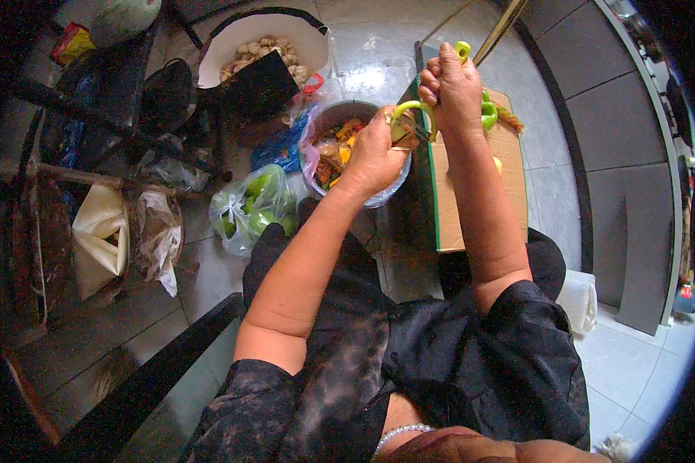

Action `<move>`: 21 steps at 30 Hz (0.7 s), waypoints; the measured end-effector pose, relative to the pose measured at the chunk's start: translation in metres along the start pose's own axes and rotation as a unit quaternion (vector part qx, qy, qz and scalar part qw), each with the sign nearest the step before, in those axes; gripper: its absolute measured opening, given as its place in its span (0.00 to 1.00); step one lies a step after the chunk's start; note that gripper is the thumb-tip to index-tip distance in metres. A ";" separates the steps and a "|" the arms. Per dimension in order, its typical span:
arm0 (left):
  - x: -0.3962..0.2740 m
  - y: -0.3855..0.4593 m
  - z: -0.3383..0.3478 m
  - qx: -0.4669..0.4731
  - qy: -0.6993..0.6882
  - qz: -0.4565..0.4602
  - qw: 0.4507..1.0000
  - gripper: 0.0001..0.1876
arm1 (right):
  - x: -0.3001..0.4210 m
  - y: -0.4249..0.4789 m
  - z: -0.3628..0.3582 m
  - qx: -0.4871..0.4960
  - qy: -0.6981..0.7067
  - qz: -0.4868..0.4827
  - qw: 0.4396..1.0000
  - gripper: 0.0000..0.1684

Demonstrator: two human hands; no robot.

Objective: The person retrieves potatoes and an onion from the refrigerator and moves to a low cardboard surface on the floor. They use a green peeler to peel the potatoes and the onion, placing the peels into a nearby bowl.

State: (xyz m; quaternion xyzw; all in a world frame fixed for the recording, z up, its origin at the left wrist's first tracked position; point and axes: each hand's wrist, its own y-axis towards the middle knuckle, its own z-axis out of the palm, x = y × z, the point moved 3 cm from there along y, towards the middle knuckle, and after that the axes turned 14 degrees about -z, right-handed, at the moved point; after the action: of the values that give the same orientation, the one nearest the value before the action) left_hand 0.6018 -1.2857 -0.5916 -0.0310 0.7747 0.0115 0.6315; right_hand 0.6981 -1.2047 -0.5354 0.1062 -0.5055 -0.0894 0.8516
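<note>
A lime-green vegetable peeler (428,113) is gripped by its handle in my right hand (454,84). Its curved head and blade lie against a pale vegetable (401,131), which my left hand (376,151) holds; the fingers hide most of it, so its kind is unclear. Both hands are above or beside a waste bin (402,191) lined with a thin plastic bag, with orange and brown peelings (343,151) inside. Just beyond my right forearm, a cardboard sheet (449,208) carries green peppers (489,114) and a small pale piece (497,166), partly hidden by the arm.
Left of the bin stand a clear plastic bag of green vegetables (258,205) and a blue plastic bag (272,151). Garlic bulbs (260,51) fill part of a white-lined container behind. A dark metal rack (179,150) occupies the left; grey cabinets (608,121) line the right.
</note>
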 end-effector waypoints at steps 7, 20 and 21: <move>-0.003 -0.001 0.003 0.029 0.002 0.012 1.000 0.20 | -0.003 0.024 -0.037 -0.061 -0.067 -0.096 0.991 0.12; 0.018 0.008 0.013 0.084 -0.206 -0.021 0.975 0.24 | 0.000 0.020 -0.035 -0.053 0.062 0.029 0.996 0.11; 0.017 0.007 0.012 0.084 -0.199 -0.029 0.976 0.24 | 0.000 0.018 -0.031 -0.038 0.068 0.036 0.996 0.11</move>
State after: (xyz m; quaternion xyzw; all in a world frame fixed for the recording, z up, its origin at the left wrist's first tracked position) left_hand 0.6098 -1.2782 -0.6107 0.0031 0.6305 -0.0659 0.7734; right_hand 0.7262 -1.1845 -0.5451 0.0617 -0.4461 -0.0700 0.8901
